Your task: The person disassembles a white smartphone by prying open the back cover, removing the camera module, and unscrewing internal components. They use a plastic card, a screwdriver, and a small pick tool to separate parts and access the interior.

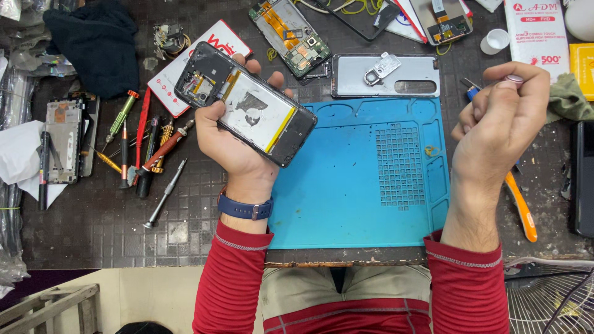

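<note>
My left hand (230,137) grips an opened smartphone (247,105) with its back off, showing a silver battery and the black frame; it is tilted above the left edge of the blue repair mat (365,204). My right hand (498,117) is raised over the mat's right edge with its fingers curled closed; a blue-tipped tool (470,93) shows just behind the fingers, and I cannot tell whether the hand holds it. A blue watch sits on my left wrist.
Several screwdrivers (148,154) lie to the left. A silver back cover (387,75) lies beyond the mat, with another opened phone (291,37) behind it. An orange-handled tool (521,210) lies at the right, a dark cloth (93,43) at the far left.
</note>
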